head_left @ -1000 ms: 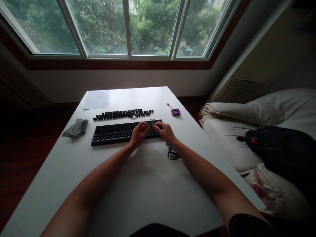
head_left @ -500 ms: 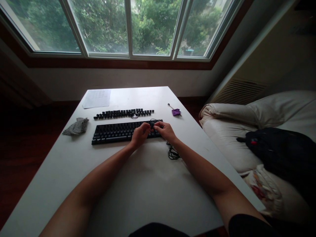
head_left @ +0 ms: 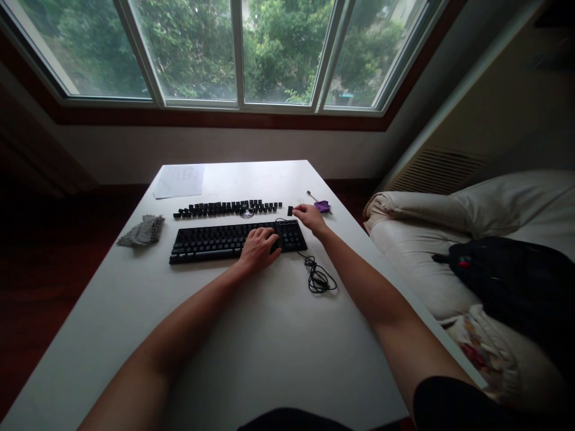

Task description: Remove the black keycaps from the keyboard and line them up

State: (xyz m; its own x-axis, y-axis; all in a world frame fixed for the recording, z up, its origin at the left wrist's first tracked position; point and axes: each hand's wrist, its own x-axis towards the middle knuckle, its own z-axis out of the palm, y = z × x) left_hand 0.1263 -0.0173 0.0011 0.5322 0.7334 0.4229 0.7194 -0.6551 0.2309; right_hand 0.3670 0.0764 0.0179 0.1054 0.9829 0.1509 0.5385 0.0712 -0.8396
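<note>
A black keyboard (head_left: 206, 244) lies across the middle of the white table. My left hand (head_left: 258, 246) rests on the right part of the keyboard, palm down with its fingers spread, hiding some keys. Beyond the keyboard's top right corner, my right hand (head_left: 309, 216) pinches a black keycap (head_left: 290, 211) by its edge, at or just over the table surface. Rows of loose black keycaps (head_left: 220, 208) are lined up behind the keyboard, left of that keycap. A small round item (head_left: 247, 213) sits in front of these rows.
A coiled black cable (head_left: 320, 278) lies right of the keyboard. Near my right hand is a purple cloth (head_left: 322, 206) with a thin stick-like tool (head_left: 311, 195). A grey cloth (head_left: 142, 231) and a paper sheet (head_left: 179, 181) are on the left. A sofa (head_left: 404, 227) stands to the right.
My hands were together over the keyboard's right end. The right has moved away to the upper right with the keycap; the left has opened and lowered onto the keys.
</note>
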